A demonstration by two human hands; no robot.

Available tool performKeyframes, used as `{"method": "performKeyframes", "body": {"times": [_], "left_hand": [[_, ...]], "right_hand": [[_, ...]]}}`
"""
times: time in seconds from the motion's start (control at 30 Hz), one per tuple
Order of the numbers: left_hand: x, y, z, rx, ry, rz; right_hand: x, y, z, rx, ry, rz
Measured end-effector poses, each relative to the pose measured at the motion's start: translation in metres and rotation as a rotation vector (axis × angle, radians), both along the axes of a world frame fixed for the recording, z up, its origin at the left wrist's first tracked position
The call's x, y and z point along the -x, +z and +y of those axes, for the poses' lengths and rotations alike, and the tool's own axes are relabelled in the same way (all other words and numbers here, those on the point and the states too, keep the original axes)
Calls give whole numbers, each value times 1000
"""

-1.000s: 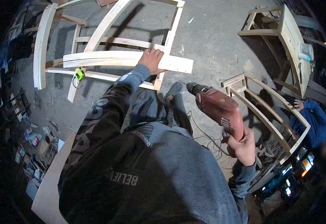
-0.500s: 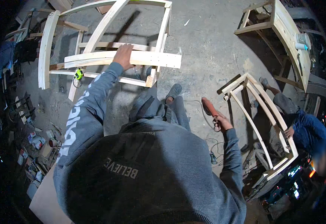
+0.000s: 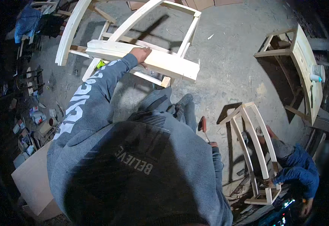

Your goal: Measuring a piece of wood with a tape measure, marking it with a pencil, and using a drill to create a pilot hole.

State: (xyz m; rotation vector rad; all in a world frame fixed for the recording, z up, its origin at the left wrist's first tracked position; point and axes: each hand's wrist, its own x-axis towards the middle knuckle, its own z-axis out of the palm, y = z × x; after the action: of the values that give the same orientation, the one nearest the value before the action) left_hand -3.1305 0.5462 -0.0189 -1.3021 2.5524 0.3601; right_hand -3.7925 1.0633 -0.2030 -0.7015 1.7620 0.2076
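Observation:
My left hand (image 3: pixel 141 55) grips a curved pale wooden rail (image 3: pixel 172 64), fingers over its far edge and thumb at the near side. The rail lies across the front of a wooden frame (image 3: pixel 190 35) with curved members. A yellow-green tape measure (image 3: pixel 100 64) shows beside my left forearm, partly hidden by the sleeve. Low at my right side, my right hand (image 3: pixel 213 144) is closed on an orange-red tool (image 3: pixel 203 124) with a thin metal part. My body and sleeve hide most of that hand, and the tool's exact kind is unclear.
At right, a co-worker in blue (image 3: pixel 298 169) holds another curved wooden frame (image 3: pixel 260 150). Farther right stands a wooden piece with a broad panel (image 3: pixel 303 67), a white tub (image 3: pixel 318 71) on it. Cans and scraps (image 3: pixel 38 116) litter the left floor. Another person (image 3: pixel 27 22) is far left.
The rail has tilted, showing more of its broad face under my left hand. My right hand has drawn in toward my body with the orange-red tool. The co-worker's frame has turned. My view has shifted.

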Motion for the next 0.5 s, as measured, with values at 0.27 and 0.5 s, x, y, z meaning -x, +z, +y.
{"method": "performKeyframes", "body": {"times": [0.27, 0.5], "left_hand": [[-23, -24, 35, 125, 47, -6], [48, -29, 105, -146, 1007, 907]], "right_hand": [[-86, -144, 6, -60, 975, 252], [8, -52, -31, 36, 589, 403]]}}
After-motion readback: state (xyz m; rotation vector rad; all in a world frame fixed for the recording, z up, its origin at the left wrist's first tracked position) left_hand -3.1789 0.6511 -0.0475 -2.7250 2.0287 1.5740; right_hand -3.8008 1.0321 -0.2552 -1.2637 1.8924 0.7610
